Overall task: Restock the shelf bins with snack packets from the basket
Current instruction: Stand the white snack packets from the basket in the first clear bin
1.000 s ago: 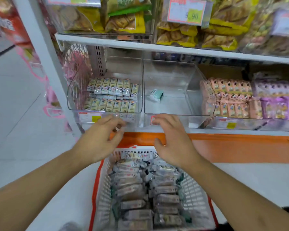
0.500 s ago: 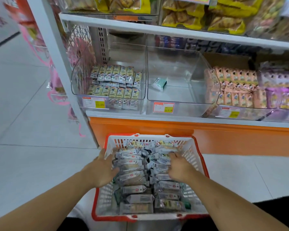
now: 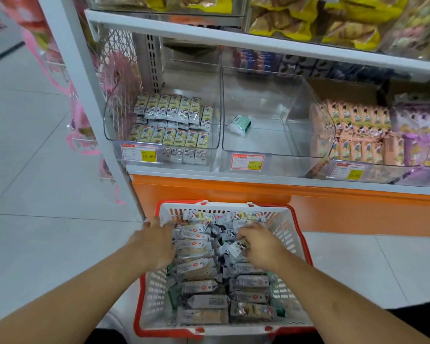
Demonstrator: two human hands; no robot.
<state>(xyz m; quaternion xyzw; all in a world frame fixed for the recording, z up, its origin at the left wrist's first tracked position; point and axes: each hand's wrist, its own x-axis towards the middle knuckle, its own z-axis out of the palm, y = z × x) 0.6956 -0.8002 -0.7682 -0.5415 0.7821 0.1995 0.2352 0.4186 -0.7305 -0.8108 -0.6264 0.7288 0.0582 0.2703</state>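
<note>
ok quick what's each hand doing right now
left hand: open, fingers reaching into the basket over the snack packets
right hand: fingers curled on the packets, a firm hold cannot be told

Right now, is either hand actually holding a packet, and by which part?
The right hand pinches a small packet by its end, over the basket. The left hand rests on the packets by the basket's left wall; whether it grips one cannot be told.
</note>
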